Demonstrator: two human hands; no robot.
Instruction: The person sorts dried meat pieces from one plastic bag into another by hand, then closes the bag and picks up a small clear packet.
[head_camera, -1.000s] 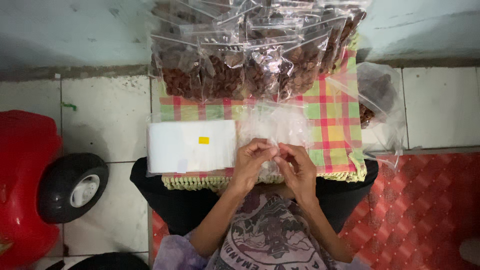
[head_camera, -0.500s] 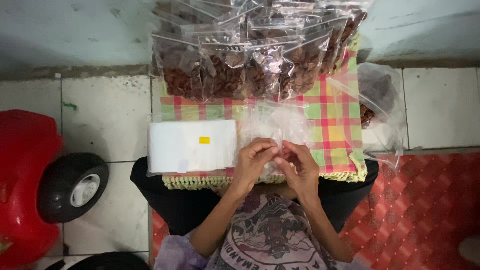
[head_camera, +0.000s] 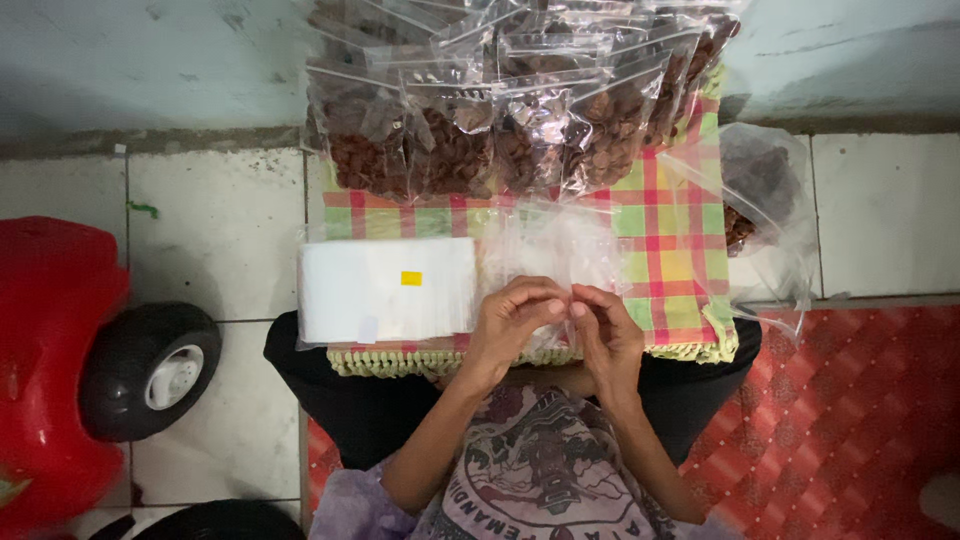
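Observation:
My left hand (head_camera: 512, 322) and my right hand (head_camera: 608, 335) meet fingertip to fingertip over the near edge of a checked cloth (head_camera: 672, 240). Both pinch the edge of a clear, empty plastic bag (head_camera: 545, 245) that lies flat on the cloth. To the left of my hands lies a white stack of flat bags (head_camera: 385, 290) with a small yellow sticker. Beyond them stand several clear bags filled with brown snack pieces (head_camera: 510, 120), packed in rows at the far end of the cloth.
A large loose plastic bag with brown pieces (head_camera: 765, 215) slumps at the right of the cloth. A red toy car with a black wheel (head_camera: 145, 370) sits at the left on the tiled floor. A red patterned mat (head_camera: 850, 420) lies at the right.
My fingertips have shifted slightly on the bag's edge; nothing else has moved.

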